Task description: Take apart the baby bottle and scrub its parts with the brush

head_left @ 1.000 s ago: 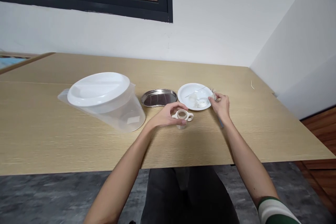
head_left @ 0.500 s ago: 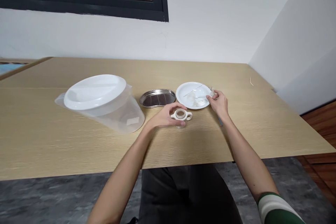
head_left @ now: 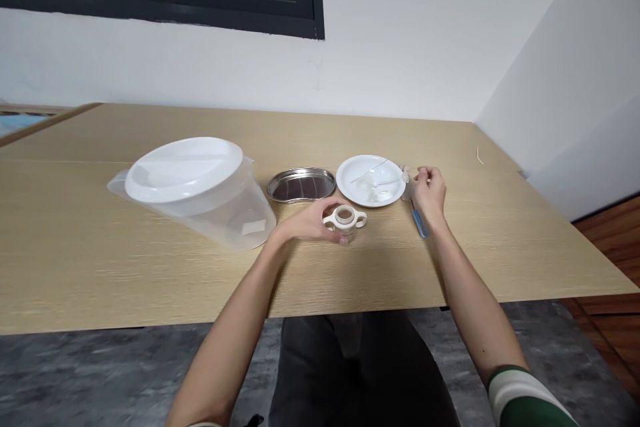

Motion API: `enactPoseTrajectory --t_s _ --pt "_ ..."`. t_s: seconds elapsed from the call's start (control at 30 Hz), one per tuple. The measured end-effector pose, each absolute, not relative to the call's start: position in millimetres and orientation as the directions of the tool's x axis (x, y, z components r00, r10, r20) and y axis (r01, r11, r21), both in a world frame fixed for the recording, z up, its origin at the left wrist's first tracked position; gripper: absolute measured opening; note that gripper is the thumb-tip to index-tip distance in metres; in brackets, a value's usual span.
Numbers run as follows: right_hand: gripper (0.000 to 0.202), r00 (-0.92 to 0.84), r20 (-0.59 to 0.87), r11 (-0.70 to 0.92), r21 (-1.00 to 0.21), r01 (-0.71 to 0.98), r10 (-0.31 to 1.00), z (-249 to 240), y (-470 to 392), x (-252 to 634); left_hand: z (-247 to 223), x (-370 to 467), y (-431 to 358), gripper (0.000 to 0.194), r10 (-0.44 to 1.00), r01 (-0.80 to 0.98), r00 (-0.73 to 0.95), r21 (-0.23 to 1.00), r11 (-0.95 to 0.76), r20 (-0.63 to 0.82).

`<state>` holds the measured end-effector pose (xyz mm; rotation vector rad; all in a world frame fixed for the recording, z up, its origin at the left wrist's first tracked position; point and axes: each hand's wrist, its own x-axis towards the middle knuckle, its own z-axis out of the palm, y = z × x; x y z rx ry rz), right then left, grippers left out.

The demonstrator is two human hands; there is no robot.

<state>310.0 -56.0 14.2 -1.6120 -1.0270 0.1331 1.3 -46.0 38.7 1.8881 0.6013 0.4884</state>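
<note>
My left hand is curled round a small two-handled baby bottle, with a white collar, an uncovered mouth and a clear body, upright at the table's middle. To the right of the white plate, my right hand has its fingers pinched together; anything between them is too small to make out. Crumpled translucent material lies between that hand and the plate's rim. Clear pieces and a thin stick rest on the plate. A blue-handled tool lies beside my right wrist.
A large lidded plastic pitcher stands at the left. Between it and the plate is a kidney-shaped metal tray. A short pale strip lies far right on the wooden table. Behind is a white wall with a dark-framed window.
My right hand has moved right, away from the plate's edge, and its fingers have drawn together. More of the blue-handled tool shows. My left hand stays on the baby bottle.
</note>
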Motion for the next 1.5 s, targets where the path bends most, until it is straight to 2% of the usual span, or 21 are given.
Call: enactPoseTrajectory --t_s 0.1,0.33,0.57,0.83,0.93,1.03,1.13,1.2,1.23,1.33,1.4,1.43,1.5 --pt "0.034 0.641 0.449 0.026 -0.831 0.556 0.622 20 -58 323 38 0 -45 0.057 0.617 0.223 0.786 0.915 -0.337 0.036" --pt "0.048 0.648 0.364 -0.089 -0.826 0.556 0.669 26 -67 334 39 -2 -46 0.059 0.620 0.206 0.784 0.934 -0.291 0.021" --pt "0.049 0.627 0.409 -0.084 -0.791 0.605 0.663 30 -69 320 38 -4 -44 0.058 0.607 0.214 0.794 0.925 -0.313 0.022" --pt "0.046 0.633 0.393 -0.099 -0.795 0.598 0.667 30 -69 320 36 -5 -42 0.058 0.601 0.249 0.799 0.919 -0.307 -0.015" --pt "0.046 0.657 0.398 -0.098 -0.806 0.584 0.641 31 -70 320 37 -6 -42 0.068 0.601 0.229 0.799 0.931 -0.284 -0.013" --pt "0.045 0.675 0.416 -0.073 -0.818 0.570 0.609 32 -71 322 38 -8 -41 0.087 0.661 0.213 0.748 0.920 -0.328 0.063" --pt "0.045 0.701 0.443 -0.044 -0.828 0.559 0.558 32 -70 327 39 -11 -42 0.099 0.692 0.155 0.690 0.890 -0.428 0.212" --pt "0.045 0.716 0.453 -0.031 -0.834 0.551 0.531 32 -70 330 40 -11 -45 0.095 0.700 0.087 0.641 0.877 -0.473 0.314" --pt "0.045 0.721 0.457 -0.025 -0.836 0.548 0.521 31 -69 331 40 -11 -46 0.087 0.713 0.061 0.597 0.865 -0.497 0.368" --pt "0.045 0.732 0.465 -0.007 -0.842 0.539 0.498 30 -68 335 39 -5 -52 0.040 0.715 0.061 0.376 0.754 -0.654 0.590" --pt "0.045 0.745 0.464 0.000 -0.849 0.529 0.479 28 -67 336 39 -1 -55 0.013 0.558 0.152 0.219 0.537 -0.830 0.800" --pt "0.045 0.754 0.462 -0.001 -0.852 0.523 0.466 27 -67 337 40 -1 -56 0.009 0.416 0.197 0.169 0.383 -0.903 0.894" --pt "0.045 0.769 0.455 -0.002 -0.860 0.511 0.449 24 -66 338 43 -5 -62 0.014 0.201 0.253 0.138 0.161 -0.954 0.970"
